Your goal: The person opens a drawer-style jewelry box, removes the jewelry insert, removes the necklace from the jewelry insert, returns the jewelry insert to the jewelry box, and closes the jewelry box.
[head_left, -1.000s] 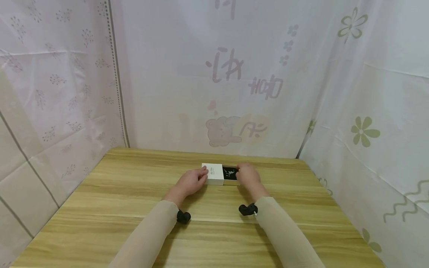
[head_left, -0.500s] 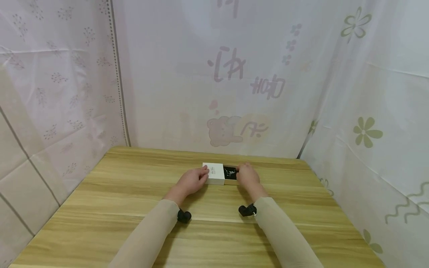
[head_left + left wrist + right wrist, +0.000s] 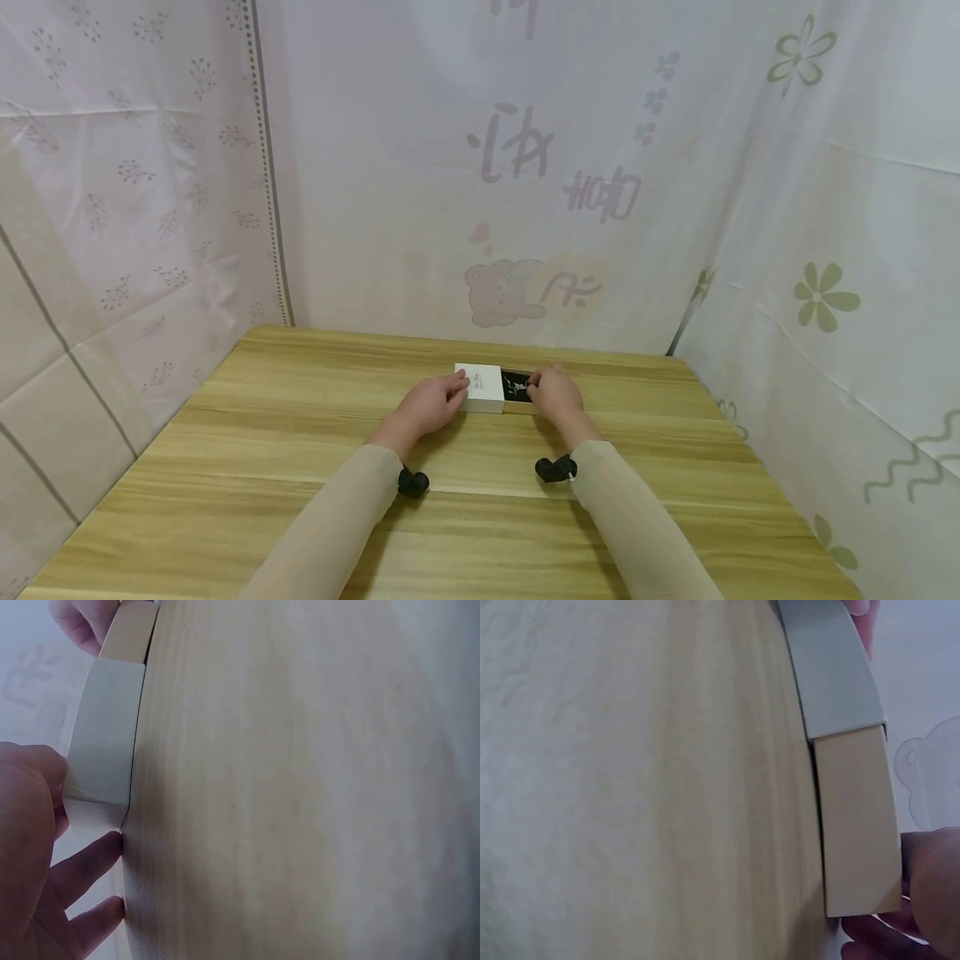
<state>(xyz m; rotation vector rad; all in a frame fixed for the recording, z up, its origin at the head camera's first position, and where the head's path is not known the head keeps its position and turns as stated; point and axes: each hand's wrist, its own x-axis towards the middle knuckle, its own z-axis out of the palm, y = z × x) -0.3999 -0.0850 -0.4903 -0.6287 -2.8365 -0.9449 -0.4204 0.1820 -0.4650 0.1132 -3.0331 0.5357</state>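
Observation:
A small slide-out box lies near the table's back edge, its white sleeve [image 3: 482, 387] on the left and its tan drawer [image 3: 519, 408] pulled partway out to the right. Inside the drawer shows a black insert [image 3: 513, 386] with a white pattern, partly covered by fingers. My left hand [image 3: 431, 406] holds the sleeve's left end, its thumb-side digits against it; in the left wrist view two other fingertips [image 3: 105, 844] touch the table. My right hand [image 3: 557, 393] grips the drawer's right end, fingers [image 3: 874, 937] beyond the end and fingertips over the insert in the head view.
The wood-grain table [image 3: 465, 533] runs toward me, under both forearms. Pale patterned curtains [image 3: 375, 167] hang behind it and along both sides. A small black device [image 3: 412, 483] sits at the left wrist, another black device [image 3: 555, 469] at the right.
My right fingertips have shifted slightly over the black insert, and less of its white pattern shows. The left hand and the sleeve stay put; the head view has shifted slightly.

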